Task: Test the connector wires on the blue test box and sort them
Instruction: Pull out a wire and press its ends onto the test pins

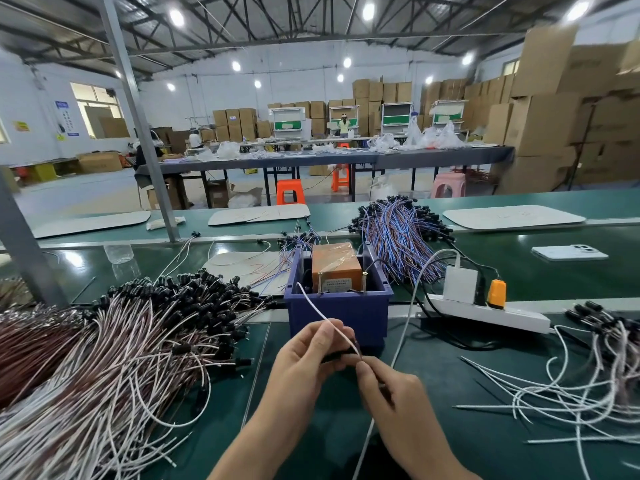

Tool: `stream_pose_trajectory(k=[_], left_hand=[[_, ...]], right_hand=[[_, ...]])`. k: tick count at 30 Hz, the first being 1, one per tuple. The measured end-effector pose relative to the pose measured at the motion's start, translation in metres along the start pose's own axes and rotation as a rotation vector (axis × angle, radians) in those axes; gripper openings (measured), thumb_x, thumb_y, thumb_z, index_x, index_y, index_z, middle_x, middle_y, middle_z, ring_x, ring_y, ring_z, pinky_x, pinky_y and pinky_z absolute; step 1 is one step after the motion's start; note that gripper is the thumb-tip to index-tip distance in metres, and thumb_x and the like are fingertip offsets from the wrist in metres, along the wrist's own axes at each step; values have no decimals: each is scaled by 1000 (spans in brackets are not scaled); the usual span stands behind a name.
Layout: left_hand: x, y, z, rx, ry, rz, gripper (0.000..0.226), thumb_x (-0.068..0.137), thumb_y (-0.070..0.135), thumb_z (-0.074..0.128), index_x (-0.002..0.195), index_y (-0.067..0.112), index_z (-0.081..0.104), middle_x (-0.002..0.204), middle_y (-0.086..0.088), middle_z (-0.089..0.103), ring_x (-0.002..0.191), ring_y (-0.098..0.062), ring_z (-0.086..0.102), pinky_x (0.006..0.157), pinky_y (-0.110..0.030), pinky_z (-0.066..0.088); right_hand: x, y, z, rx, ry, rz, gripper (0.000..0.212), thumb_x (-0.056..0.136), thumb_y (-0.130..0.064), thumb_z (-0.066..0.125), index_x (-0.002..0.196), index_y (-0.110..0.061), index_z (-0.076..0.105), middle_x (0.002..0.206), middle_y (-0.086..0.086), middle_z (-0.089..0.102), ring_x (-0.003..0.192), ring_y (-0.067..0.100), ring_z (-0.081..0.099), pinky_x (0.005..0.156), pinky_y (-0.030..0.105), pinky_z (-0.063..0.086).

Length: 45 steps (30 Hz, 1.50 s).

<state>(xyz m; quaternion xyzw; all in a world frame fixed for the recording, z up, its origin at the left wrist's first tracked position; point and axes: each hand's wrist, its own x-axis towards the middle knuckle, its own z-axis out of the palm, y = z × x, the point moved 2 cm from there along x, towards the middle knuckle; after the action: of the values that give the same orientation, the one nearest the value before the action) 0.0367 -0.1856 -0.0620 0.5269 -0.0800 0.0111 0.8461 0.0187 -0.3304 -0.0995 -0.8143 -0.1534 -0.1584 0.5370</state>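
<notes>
The blue test box (337, 311) stands in the middle of the green bench, with an orange unit (336, 266) and two upright metal pins inside. Just in front of it my left hand (308, 355) grips the black connector end of one connector wire (317, 311). The wire's white lead arcs up toward the box's front rim. My right hand (388, 393) pinches the wire's other thin lead close to my left fingers. A large heap of white and brown connector wires (114, 355) lies to the left. A smaller spread of wires (588, 386) lies to the right.
A white power strip (512, 315) with a white adapter and an orange plug lies right of the box, its cable running toward me. Behind the box sits a bundle of blue and red wires (398, 233). A phone (569, 252) lies far right. A metal post (138, 116) rises at left.
</notes>
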Motion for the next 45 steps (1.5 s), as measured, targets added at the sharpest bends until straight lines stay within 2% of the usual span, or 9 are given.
stream_pose_trajectory(k=[5, 9, 13, 20, 28, 32, 35, 38, 45], left_hand=[[11, 0, -13, -191, 120, -73, 19, 83, 26, 64, 94, 14, 75, 96, -13, 76, 85, -23, 74, 77, -37, 56], [21, 3, -35, -231, 226, -36, 25, 90, 23, 61, 110, 10, 66, 71, -4, 65, 62, -18, 67, 58, -29, 58], [27, 4, -60, 57, 393, 81, 23, 106, 23, 46, 114, 15, 67, 62, 3, 54, 52, -12, 57, 52, -25, 52], [36, -3, -60, 406, 482, 346, 22, 106, 31, 44, 116, 45, 58, 56, 10, 43, 47, -12, 43, 43, -23, 41], [43, -14, -55, 519, 656, 437, 25, 101, 8, 43, 95, 31, 50, 75, -5, 53, 59, -18, 47, 59, -46, 42], [46, -15, -42, 619, 648, 523, 23, 105, 14, 40, 94, 34, 46, 61, 4, 50, 47, -4, 47, 45, -15, 37], [51, -17, -39, 654, 614, 549, 9, 104, 37, 41, 98, 40, 47, 74, 13, 64, 64, 1, 58, 55, -9, 41], [52, -18, -41, 698, 614, 579, 8, 102, 42, 41, 100, 44, 49, 89, 32, 63, 77, 3, 62, 62, -6, 42], [53, -25, -44, 742, 571, 580, 10, 104, 46, 39, 98, 46, 47, 85, 15, 67, 72, -8, 64, 62, -15, 45]], right_hand=[[0, 4, 0, -31, 19, -9, 26, 101, -47, 42, 113, -58, 62, 59, -1, 60, 48, 4, 48, 53, 16, 38], [3, 11, -2, -32, 59, 20, 30, 103, -44, 40, 103, -55, 67, 57, -2, 61, 48, 3, 50, 55, 13, 39], [10, 18, -5, -57, 146, 34, 37, 95, -59, 29, 109, -51, 62, 60, -4, 65, 50, 5, 55, 55, 14, 43], [23, 28, -5, -86, 235, 94, 28, 97, -54, 31, 121, -61, 41, 69, -17, 71, 59, 4, 64, 63, 18, 52], [37, 33, -10, -42, 415, 97, 34, 98, -57, 33, 130, -47, 40, 71, -13, 69, 54, 7, 61, 53, 26, 49], [48, 31, -6, -94, 490, 51, 30, 99, -55, 34, 117, -41, 53, 71, -15, 67, 52, 8, 60, 46, 20, 42], [55, 32, -5, -96, 548, 48, 32, 99, -54, 37, 114, -38, 61, 69, -15, 66, 50, 8, 58, 48, 28, 46], [58, 33, -5, -90, 572, 43, 29, 99, -56, 38, 114, -42, 59, 65, -12, 64, 51, 9, 57, 50, 36, 49], [56, 33, -4, -90, 535, 16, 17, 96, -58, 43, 112, -52, 48, 58, -5, 60, 45, 12, 51, 45, 41, 47]])
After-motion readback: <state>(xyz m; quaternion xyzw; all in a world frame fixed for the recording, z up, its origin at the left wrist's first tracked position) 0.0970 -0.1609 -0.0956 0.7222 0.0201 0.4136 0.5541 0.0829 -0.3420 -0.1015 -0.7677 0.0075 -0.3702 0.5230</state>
